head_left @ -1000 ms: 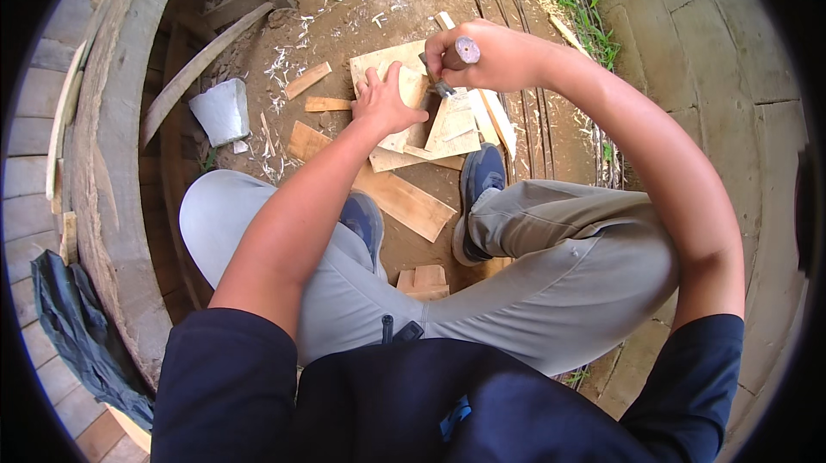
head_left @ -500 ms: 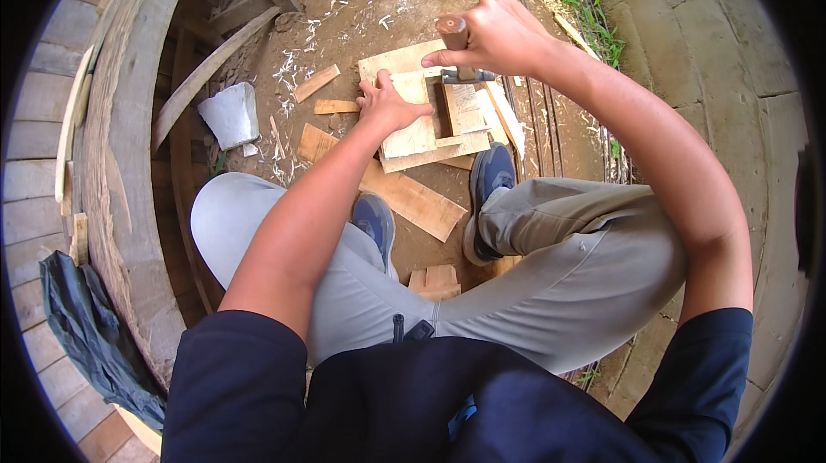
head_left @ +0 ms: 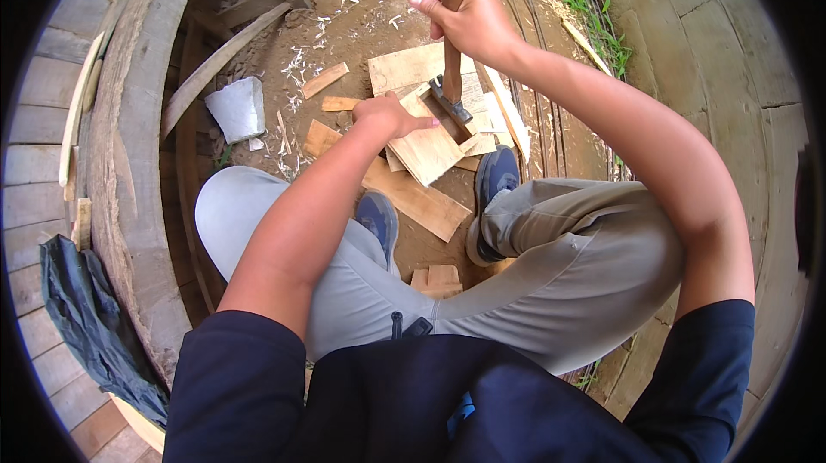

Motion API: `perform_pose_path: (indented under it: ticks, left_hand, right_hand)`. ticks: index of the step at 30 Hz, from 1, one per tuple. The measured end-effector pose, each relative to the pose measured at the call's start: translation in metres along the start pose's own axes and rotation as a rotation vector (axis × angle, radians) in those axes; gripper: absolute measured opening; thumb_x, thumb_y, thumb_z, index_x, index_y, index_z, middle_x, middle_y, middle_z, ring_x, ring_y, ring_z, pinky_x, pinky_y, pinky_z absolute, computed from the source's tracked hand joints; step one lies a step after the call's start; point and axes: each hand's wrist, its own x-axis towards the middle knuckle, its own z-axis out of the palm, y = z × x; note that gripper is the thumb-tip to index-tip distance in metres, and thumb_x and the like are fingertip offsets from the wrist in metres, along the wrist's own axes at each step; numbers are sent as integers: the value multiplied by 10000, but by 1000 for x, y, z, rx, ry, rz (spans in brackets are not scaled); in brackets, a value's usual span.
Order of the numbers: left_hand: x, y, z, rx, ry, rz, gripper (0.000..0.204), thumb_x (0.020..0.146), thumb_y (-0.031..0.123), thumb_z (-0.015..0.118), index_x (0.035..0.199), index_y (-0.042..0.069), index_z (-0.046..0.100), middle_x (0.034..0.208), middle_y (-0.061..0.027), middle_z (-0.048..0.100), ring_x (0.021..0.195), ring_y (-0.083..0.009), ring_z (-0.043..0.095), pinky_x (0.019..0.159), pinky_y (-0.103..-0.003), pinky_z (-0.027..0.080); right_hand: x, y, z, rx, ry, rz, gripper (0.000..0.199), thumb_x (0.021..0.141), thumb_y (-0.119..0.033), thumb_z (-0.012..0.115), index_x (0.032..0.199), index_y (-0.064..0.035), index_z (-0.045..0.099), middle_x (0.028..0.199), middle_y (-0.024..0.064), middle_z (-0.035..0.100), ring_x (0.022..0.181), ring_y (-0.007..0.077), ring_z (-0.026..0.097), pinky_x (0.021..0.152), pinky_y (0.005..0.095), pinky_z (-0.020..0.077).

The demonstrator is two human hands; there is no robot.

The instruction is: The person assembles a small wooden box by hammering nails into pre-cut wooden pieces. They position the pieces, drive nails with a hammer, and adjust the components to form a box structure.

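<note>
1. the pale wooden piece (head_left: pixel 430 155) lies tilted on a flat board (head_left: pixel 400 69) on the ground, ahead of the person's feet, its dark gap facing up.
2. the left hand (head_left: pixel 385 115) rests on its left side, thumb stretched over the wood; the other fingers are mostly hidden, so i cannot tell whether they grip.
3. the right hand (head_left: pixel 475 22) has its fingers closed around the upright hammer (head_left: pixel 453 71), thumb pointing left; the hammer's head is at the gap, contact unclear.
4. nearer the shoes (head_left: pixel 496 172) lies a loose plank (head_left: pixel 423 198); a whitish block (head_left: pixel 237 110) sits farther left.
</note>
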Motion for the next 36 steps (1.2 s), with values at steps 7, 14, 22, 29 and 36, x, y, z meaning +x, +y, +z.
perform_pose_path:
  ticks: [7, 14, 22, 29, 36]
  left_hand:
    - [-3, -4, -2, -201, -220, 47, 1028, 863, 875, 444, 1071, -96, 711, 902, -196, 747, 667, -281, 738, 647, -388, 614]
    - [-10, -1, -2, -220, -99, 110, 894, 951, 731, 506, 1392, -46, 536, 1080, -179, 745, 673, -251, 736, 669, -367, 603]
    - [9, -10, 2, -212, -206, 94, 951, 952, 723, 518, 1512, -33, 379, 1045, -174, 746, 691, -252, 735, 672, -373, 603]
    - [1, 1, 2, -241, -203, 31, 993, 962, 721, 488, 1572, -16, 222, 1088, -214, 725, 688, -270, 734, 654, -385, 599]
    - [24, -9, 18, -221, -202, 70, 1057, 960, 740, 447, 1584, -55, 137, 1271, -258, 669, 689, -286, 728, 670, -413, 590]
  right_hand:
    - [1, -28, 19, 22, -134, -140, 451, 927, -495, 751, 924, -46, 704, 694, 44, 661, 677, 126, 661, 677, 337, 539]
    - [5, -21, 3, -153, -390, -332, 355, 967, -414, 719, 954, -62, 679, 761, 31, 681, 733, 117, 639, 708, 340, 513]
    - [6, -10, 1, 41, -488, -263, 333, 955, -374, 747, 929, -56, 656, 782, 9, 660, 775, 111, 614, 750, 320, 499]
    - [4, -4, -21, -5, -517, -295, 337, 925, -375, 784, 944, -51, 693, 841, 22, 697, 825, 134, 633, 782, 342, 495]
    - [5, -72, -56, -642, -450, -455, 264, 867, -261, 820, 928, -15, 746, 795, 129, 726, 723, 223, 689, 701, 386, 542]
